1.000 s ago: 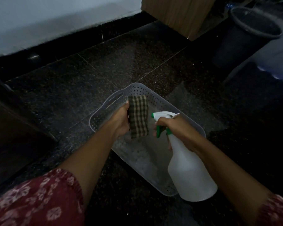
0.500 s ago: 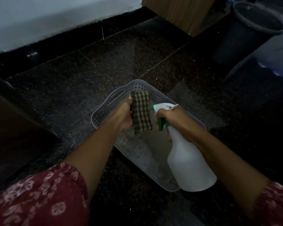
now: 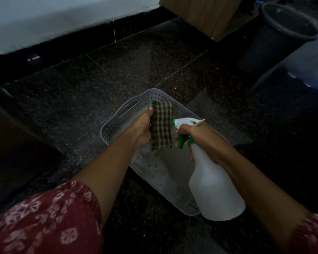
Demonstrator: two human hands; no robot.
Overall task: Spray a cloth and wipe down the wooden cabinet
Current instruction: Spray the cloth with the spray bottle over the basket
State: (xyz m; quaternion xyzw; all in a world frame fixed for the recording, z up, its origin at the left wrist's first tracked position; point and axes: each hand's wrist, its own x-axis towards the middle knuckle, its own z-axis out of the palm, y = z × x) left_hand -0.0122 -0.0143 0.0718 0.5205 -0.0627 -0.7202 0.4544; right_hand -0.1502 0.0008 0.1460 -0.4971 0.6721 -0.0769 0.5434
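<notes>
My left hand (image 3: 141, 130) grips a folded checked cloth (image 3: 162, 125), dark green and cream, and holds it upright above a grey perforated basket (image 3: 128, 109). My right hand (image 3: 196, 138) is wrapped around the neck of a white spray bottle (image 3: 213, 187), fingers on its green trigger. The white and green nozzle sits a few centimetres from the cloth's right edge and faces it. A corner of the wooden cabinet (image 3: 200, 13) shows at the top of the view, well beyond both hands.
The basket rests on a dark speckled tile floor (image 3: 99, 74). A dark round bin (image 3: 281, 35) stands at the upper right beside the cabinet. A pale wall (image 3: 53, 17) with a black skirting runs along the top left. Dark furniture (image 3: 13, 151) fills the left edge.
Both hands, with cloth and bottle, have shifted slightly up and away from me in the view. The nozzle has come closer to the cloth.
</notes>
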